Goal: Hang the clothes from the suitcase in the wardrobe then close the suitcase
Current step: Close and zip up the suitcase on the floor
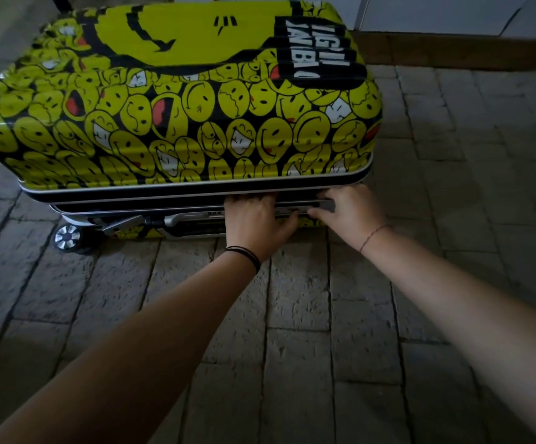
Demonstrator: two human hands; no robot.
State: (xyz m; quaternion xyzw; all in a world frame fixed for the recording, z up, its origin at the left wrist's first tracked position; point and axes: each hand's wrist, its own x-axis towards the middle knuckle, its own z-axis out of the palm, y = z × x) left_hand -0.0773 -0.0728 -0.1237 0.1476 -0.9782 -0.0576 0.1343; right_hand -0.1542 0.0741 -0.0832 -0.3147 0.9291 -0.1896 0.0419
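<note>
The yellow smiley suitcase (pixel 177 100) lies flat on the stone floor (pixel 292 315), lid down. The left hand (pixel 254 219) and right hand (pixel 350 213) sit close together, fingers curled on its near edge seam.

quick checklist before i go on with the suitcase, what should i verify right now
1. Suitcase lies flat on the floor: ok.
2. Lid is down over the base: ok, though a dark gap still shows along the front seam.
3. Left hand is at the front seam: ok.
4. Right hand is at the seam beside it: ok.
5. Latch or lock state: cannot tell, the hands cover it.
6. Clothes inside or trapped in the seam: cannot tell, none show.
</note>
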